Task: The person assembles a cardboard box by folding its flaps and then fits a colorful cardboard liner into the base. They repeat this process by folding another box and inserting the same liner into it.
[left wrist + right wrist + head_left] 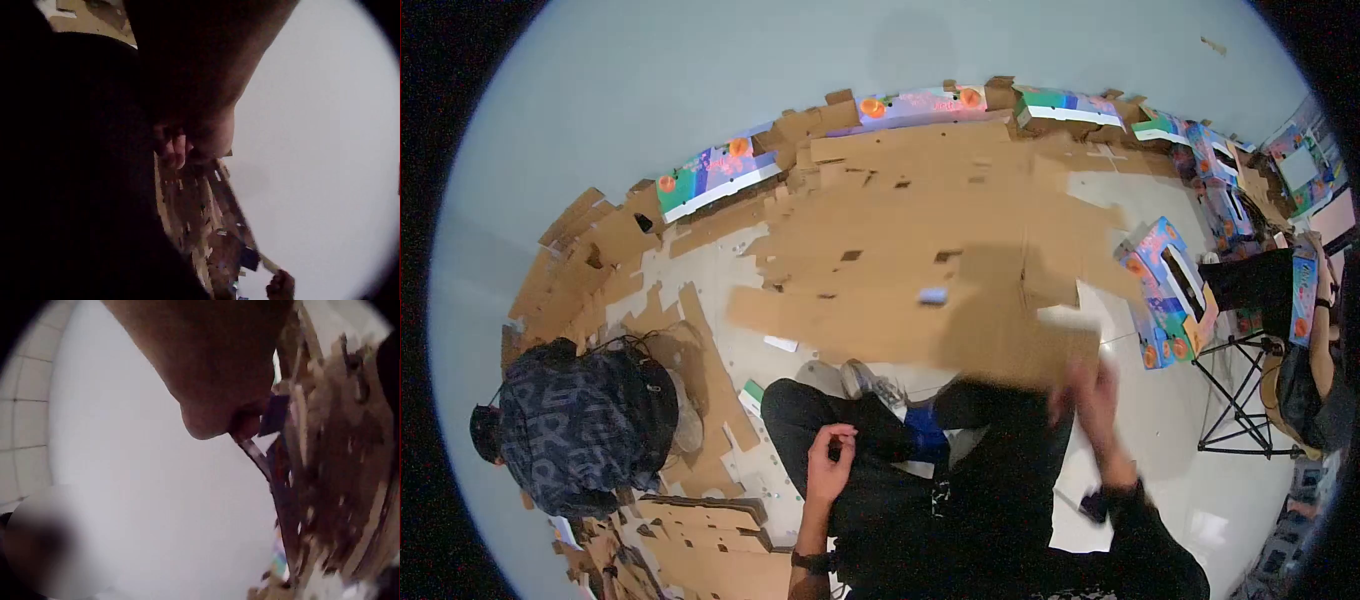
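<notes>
In the head view, the right hand (1095, 400), blurred, grips the near right corner of a large brown cardboard sheet (880, 330). A small bluish-white piece (933, 296) shows on the cardboard. The left hand (832, 462) hangs over the person's left thigh, fingers loosely curled and holding nothing. In the left wrist view, that left hand (178, 147) is dark, and the right hand (281, 284) appears beyond it at the sheet's edge. The right wrist view has the right hand (215, 419) at a thin edge beside a dark blue piece (273, 415); its fingertips are mostly hidden.
Printed boxes and cardboard (920, 105) line the wall. A dark patterned backpack (590, 425) is on the left. On the right are a printed box (1170, 290), a folding stool (1240, 410) and another person's arm (1325, 340). Flattened cardboard (710, 530) lies at lower left.
</notes>
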Tool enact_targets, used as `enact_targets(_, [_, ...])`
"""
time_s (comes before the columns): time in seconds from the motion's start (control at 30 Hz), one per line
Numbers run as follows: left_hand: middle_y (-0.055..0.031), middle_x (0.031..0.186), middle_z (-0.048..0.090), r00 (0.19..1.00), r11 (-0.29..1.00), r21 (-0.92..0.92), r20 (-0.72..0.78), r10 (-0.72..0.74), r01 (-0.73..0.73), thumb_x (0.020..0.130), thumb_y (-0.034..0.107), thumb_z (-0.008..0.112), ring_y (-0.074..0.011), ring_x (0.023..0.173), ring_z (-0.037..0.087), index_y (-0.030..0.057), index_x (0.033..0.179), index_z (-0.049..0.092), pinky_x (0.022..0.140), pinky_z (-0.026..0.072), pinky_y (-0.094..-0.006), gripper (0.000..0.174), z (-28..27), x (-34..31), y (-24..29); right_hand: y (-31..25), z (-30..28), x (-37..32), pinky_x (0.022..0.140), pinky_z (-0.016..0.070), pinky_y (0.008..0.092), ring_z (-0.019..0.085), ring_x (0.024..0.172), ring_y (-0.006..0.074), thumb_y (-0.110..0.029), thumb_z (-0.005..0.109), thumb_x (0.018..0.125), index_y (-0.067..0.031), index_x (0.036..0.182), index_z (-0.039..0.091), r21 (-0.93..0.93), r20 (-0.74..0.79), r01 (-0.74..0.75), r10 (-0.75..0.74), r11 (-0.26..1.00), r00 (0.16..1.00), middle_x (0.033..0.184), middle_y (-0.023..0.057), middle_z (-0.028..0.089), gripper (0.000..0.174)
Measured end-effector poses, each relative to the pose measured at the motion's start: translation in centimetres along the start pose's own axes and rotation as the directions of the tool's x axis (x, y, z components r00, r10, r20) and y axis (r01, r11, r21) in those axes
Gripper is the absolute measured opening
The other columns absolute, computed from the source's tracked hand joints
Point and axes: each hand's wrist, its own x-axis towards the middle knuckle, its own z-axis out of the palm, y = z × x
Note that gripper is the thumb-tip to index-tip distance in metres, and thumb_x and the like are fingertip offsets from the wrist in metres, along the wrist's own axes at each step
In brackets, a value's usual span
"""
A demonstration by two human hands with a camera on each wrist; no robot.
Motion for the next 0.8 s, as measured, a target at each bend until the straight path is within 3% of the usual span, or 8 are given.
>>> enact_targets(0.07, [-0.0047, 0.101, 0.069, 0.978, 0.963, 0.183, 0.096, 0.184, -0.199, 0.095, 0.008, 0.069, -0.0192, 0.097, 0.065, 0.0049, 0.116, 0.063, 0.090, 0.0524, -0.0358, 0.023, 0.3, -0.4, 1.7, 3.0, 2.6, -8.0, 0.084, 0.0542, 0.0405, 0.064, 0.099, 0.0257, -0.032, 0.064, 0.102, 0.0002, 0.133, 0.050, -0.110, 0.414, 0.158, -0.099, 0.981, 0.905, 0.113, 0.0162, 0.062, 0.047])
enact_targets(0.1, [-0.0070, 0.103, 0.069, 0.962, 0.902, 0.342, 0.159, 0.220, -0.263, 0.086, 0.015, 0.079, -0.0266, 0.100, 0.065, 0.0033, 0.123, 0.063, 0.095, 0.0510, -0.0421, 0.042, 0.0, -3.3, -6.6, 0.6, 4.7, -10.2, 0.096, 0.0509, 0.0447, 0.061, 0.111, 0.0295, -0.034, 0.065, 0.100, -0.0028, 0.140, 0.049, -0.129, 0.603, 0.309, -0.173, 0.942, 0.779, 0.124, 0.0158, 0.061, 0.053])
enact_targets(0.17, [-0.0083, 0.106, 0.068, 0.954, 0.935, 0.247, 0.224, 0.202, -0.256, 0.085, 0.014, 0.080, -0.0272, 0.102, 0.065, 0.0026, 0.124, 0.062, 0.096, 0.0506, -0.0426, 0.044, -1.4, -6.9, 0.6, -2.5, 7.5, -13.6, 0.108, 0.0467, 0.0521, 0.062, 0.120, 0.0388, -0.044, 0.065, 0.098, -0.0101, 0.146, 0.054, -0.087, 0.797, 0.517, -0.252, 0.852, 0.549, 0.127, 0.0131, 0.069, 0.059])
enact_targets(0.27, [-0.0103, 0.110, 0.068, 0.964, 0.956, 0.207, 0.208, 0.166, -0.209, 0.083, 0.013, 0.080, -0.0282, 0.106, 0.065, 0.0015, 0.126, 0.061, 0.098, 0.0500, -0.0434, 0.048, -3.5, -11.4, 5.0, 2.3, 6.3, -14.5, 0.112, 0.0420, 0.0478, 0.053, 0.129, 0.0374, -0.042, 0.074, 0.090, -0.0021, 0.148, 0.041, -0.293, 0.479, 0.173, -0.012, 0.940, 0.878, 0.137, 0.0193, 0.056, 0.078])
enact_targets(0.37, [-0.0124, 0.114, 0.067, 0.983, 0.960, 0.214, 0.069, 0.171, -0.182, 0.082, 0.012, 0.081, -0.0291, 0.109, 0.064, 0.0003, 0.127, 0.060, 0.100, 0.0495, -0.0442, 0.051, -4.8, -13.6, 6.3, 9.5, 5.6, -14.4, 0.116, 0.0373, 0.0435, 0.044, 0.139, 0.0359, -0.040, 0.084, 0.081, 0.0058, 0.150, 0.029, -0.333, 0.054, -0.242, 0.274, 0.912, 0.960, 0.148, 0.0255, 0.044, 0.100])
enact_targets(0.47, [-0.0144, 0.119, 0.067, 0.947, 0.957, 0.216, -0.212, 0.240, -0.194, 0.080, 0.011, 0.082, -0.0301, 0.112, 0.064, -0.0008, 0.129, 0.059, 0.102, 0.0489, -0.0450, 0.055, -4.8, -12.3, 4.8, 14.6, 7.2, -13.5, 0.101, 0.0500, 0.0412, 0.059, 0.118, 0.0318, -0.011, 0.085, 0.080, -0.0002, 0.138, 0.045, -0.494, 0.119, 0.181, -0.140, 0.850, 0.983, 0.126, 0.0185, 0.056, 0.072])
enact_targets(0.6, [-0.0171, 0.124, 0.066, 0.853, 0.965, 0.194, -0.458, 0.250, -0.178, 0.079, 0.009, 0.083, -0.0313, 0.116, 0.064, -0.0023, 0.131, 0.058, 0.104, 0.0482, -0.0460, 0.059, -4.3, -7.7, 3.1, 11.8, 8.9, -12.1, 0.112, 0.0403, 0.0454, 0.047, 0.137, 0.0388, -0.025, 0.080, 0.088, -0.0019, 0.155, 0.036, -0.439, 0.349, 0.281, -0.126, 0.854, 0.929, 0.147, 0.0232, 0.048, 0.083])
enact_targets(0.8, [-0.0198, 0.137, 0.063, 0.984, 0.990, -0.063, -0.133, 0.117, -0.126, 0.077, 0.005, 0.084, -0.0326, 0.125, 0.061, -0.0023, 0.133, 0.058, 0.110, 0.0469, -0.0435, 0.062, -5.3, -4.3, 4.6, 8.7, 10.4, -10.6, 0.113, 0.0403, 0.0463, 0.050, 0.134, 0.0382, -0.032, 0.081, 0.084, -0.0061, 0.148, 0.048, -0.490, 0.386, 0.368, -0.181, 0.790, 0.904, 0.142, 0.0203, 0.055, 0.077])
